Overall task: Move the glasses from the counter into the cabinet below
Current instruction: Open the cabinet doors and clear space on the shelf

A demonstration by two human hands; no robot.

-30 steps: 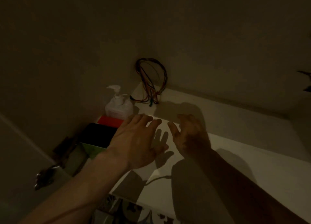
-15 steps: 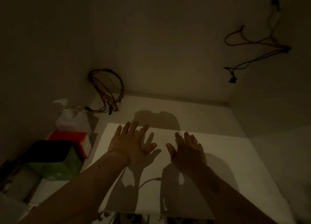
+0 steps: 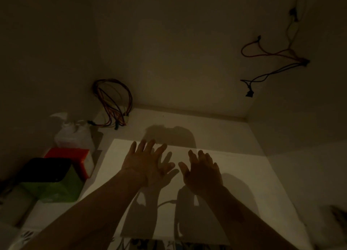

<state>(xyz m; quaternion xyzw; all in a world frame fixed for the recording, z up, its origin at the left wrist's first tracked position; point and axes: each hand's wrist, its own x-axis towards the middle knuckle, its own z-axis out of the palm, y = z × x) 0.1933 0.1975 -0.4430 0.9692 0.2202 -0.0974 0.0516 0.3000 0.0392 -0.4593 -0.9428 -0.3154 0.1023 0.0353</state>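
Observation:
The scene is very dim. My left hand (image 3: 148, 162) and my right hand (image 3: 202, 171) are stretched forward side by side, palms down, fingers spread, hovering over a pale white counter surface (image 3: 234, 176). Neither hand holds anything. No glasses are visible on the counter, and no cabinet is in view. Both forearms reach in from the bottom edge, casting dark shadows on the surface.
At the left stand a pump bottle (image 3: 73, 132), a red box (image 3: 72, 156) and a green box with a black top (image 3: 50, 180). A bundle of coloured wires (image 3: 112, 103) hangs in the back left corner; more wires (image 3: 272, 60) hang on the right wall.
The view has swung right, bringing the right wall and its wires into sight. Both hands stay open over the counter, now nearer the centre of the view.

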